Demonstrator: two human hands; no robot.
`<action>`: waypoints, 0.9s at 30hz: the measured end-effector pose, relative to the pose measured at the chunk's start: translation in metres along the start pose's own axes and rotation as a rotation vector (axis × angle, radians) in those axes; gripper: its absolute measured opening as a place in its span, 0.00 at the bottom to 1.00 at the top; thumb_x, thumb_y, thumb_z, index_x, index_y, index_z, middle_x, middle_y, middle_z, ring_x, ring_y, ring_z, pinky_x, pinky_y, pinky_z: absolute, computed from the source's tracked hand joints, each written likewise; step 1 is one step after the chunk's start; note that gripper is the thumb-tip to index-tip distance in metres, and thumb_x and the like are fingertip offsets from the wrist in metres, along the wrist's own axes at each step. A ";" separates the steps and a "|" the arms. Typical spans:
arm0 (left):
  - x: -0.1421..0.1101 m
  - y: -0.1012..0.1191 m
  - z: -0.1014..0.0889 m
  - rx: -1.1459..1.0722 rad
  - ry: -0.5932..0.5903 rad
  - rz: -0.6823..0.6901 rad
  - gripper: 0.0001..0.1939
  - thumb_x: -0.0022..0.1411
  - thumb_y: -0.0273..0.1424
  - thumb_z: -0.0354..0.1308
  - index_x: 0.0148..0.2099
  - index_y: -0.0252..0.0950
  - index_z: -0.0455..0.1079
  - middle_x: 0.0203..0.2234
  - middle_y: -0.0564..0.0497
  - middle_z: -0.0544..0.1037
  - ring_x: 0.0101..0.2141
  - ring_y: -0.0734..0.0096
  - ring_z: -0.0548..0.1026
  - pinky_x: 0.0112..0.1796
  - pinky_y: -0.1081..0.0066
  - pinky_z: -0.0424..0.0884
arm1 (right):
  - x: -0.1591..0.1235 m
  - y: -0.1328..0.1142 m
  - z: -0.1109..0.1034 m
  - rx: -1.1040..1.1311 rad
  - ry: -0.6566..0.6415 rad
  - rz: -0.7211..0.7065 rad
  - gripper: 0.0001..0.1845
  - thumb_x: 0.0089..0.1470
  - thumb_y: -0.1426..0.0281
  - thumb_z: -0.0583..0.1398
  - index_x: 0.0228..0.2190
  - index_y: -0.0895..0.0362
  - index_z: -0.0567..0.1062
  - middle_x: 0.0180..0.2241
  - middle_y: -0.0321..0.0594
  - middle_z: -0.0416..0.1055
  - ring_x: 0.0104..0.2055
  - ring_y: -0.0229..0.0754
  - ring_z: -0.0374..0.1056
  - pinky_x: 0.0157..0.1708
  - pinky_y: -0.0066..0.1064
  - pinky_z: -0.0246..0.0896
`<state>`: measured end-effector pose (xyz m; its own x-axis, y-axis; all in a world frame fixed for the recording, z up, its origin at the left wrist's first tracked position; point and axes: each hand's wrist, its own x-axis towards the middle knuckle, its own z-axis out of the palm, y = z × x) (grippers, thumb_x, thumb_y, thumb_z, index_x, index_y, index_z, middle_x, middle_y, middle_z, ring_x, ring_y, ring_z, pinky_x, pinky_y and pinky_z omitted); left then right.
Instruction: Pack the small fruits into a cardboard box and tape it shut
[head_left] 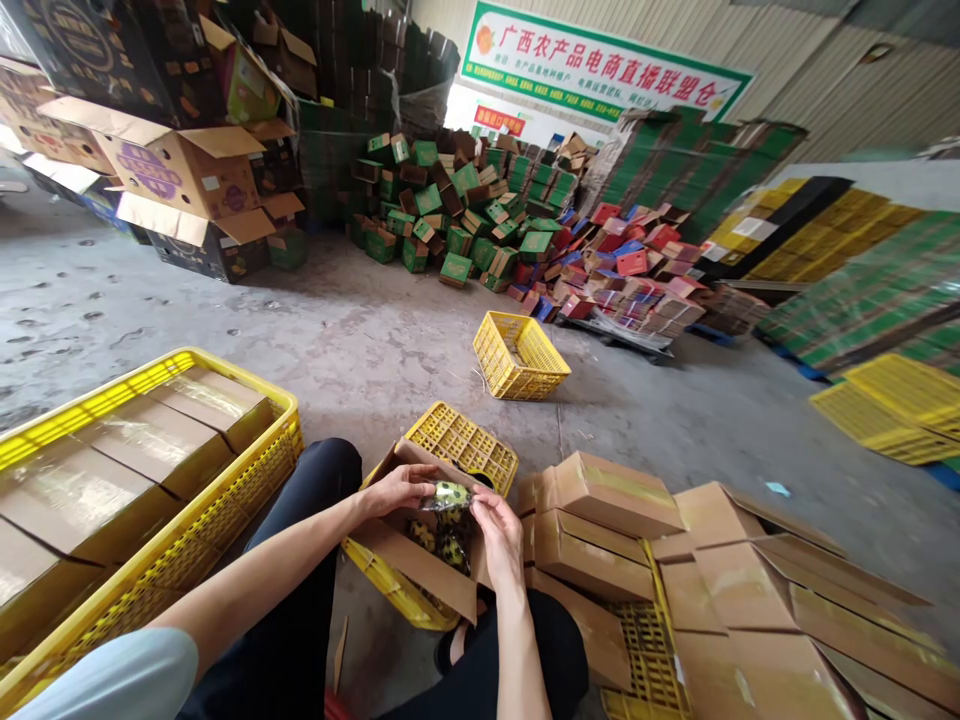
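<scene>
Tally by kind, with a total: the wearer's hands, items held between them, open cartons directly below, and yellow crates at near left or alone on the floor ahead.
Hands: 2 (left hand, right hand)
Held wrapped item: 1
Open carton: 1
Yellow crates: 2 (packed crate, lone crate)
Total: 6

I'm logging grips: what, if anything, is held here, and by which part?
A shiny-wrapped, dark-spotted green item; the left hand holds its left end, the right hand its right end.
</scene>
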<state>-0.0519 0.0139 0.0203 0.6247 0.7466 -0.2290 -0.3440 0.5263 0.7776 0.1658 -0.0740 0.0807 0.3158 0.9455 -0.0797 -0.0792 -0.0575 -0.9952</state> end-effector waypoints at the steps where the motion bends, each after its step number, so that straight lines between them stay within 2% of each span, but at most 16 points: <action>1: 0.000 0.000 0.000 -0.006 0.002 0.004 0.40 0.48 0.36 0.81 0.62 0.36 0.74 0.48 0.41 0.82 0.44 0.59 0.82 0.47 0.63 0.75 | 0.000 0.000 0.000 0.010 0.006 0.002 0.15 0.43 0.57 0.75 0.30 0.52 0.84 0.55 0.45 0.78 0.56 0.54 0.73 0.56 0.42 0.68; 4: 0.000 0.004 -0.002 0.010 0.014 0.026 0.39 0.46 0.34 0.82 0.60 0.36 0.76 0.45 0.42 0.82 0.43 0.59 0.82 0.47 0.62 0.75 | -0.001 -0.002 0.000 0.077 0.024 0.027 0.17 0.43 0.55 0.74 0.31 0.53 0.84 0.59 0.45 0.75 0.57 0.54 0.72 0.53 0.42 0.71; 9: -0.001 0.010 -0.002 0.063 0.002 0.062 0.36 0.45 0.34 0.82 0.57 0.38 0.79 0.45 0.46 0.81 0.40 0.64 0.80 0.44 0.66 0.75 | -0.003 -0.006 0.002 0.111 0.005 0.095 0.23 0.50 0.49 0.71 0.41 0.50 0.84 0.52 0.44 0.79 0.54 0.51 0.73 0.48 0.39 0.74; 13: -0.002 0.013 0.001 0.093 -0.013 0.065 0.34 0.44 0.34 0.82 0.55 0.38 0.80 0.45 0.47 0.80 0.37 0.68 0.79 0.41 0.69 0.73 | -0.005 -0.006 0.003 0.084 0.019 0.178 0.28 0.44 0.52 0.75 0.46 0.48 0.83 0.52 0.44 0.81 0.52 0.52 0.76 0.42 0.36 0.73; 18: -0.005 0.014 0.008 0.054 -0.059 0.077 0.33 0.42 0.33 0.83 0.52 0.35 0.80 0.43 0.45 0.81 0.37 0.66 0.79 0.45 0.67 0.73 | -0.004 -0.003 0.000 0.077 0.034 0.194 0.30 0.38 0.55 0.77 0.44 0.49 0.85 0.46 0.44 0.83 0.46 0.54 0.78 0.38 0.38 0.73; 22: -0.008 0.014 0.010 0.115 -0.096 0.010 0.33 0.47 0.39 0.81 0.55 0.33 0.80 0.40 0.44 0.83 0.37 0.64 0.80 0.45 0.65 0.74 | -0.002 -0.001 -0.001 0.088 0.034 0.155 0.29 0.37 0.54 0.77 0.44 0.49 0.86 0.44 0.42 0.83 0.45 0.52 0.78 0.42 0.39 0.73; 27: -0.011 0.015 0.010 0.233 -0.147 0.027 0.33 0.52 0.45 0.77 0.56 0.33 0.81 0.44 0.42 0.85 0.42 0.56 0.82 0.49 0.62 0.74 | -0.001 0.002 0.000 0.056 0.003 0.110 0.26 0.38 0.53 0.77 0.38 0.52 0.86 0.39 0.40 0.83 0.38 0.47 0.76 0.40 0.36 0.70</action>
<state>-0.0567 0.0097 0.0401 0.7186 0.6827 -0.1324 -0.2015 0.3866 0.9000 0.1650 -0.0748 0.0786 0.3050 0.9335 -0.1887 -0.1664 -0.1429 -0.9757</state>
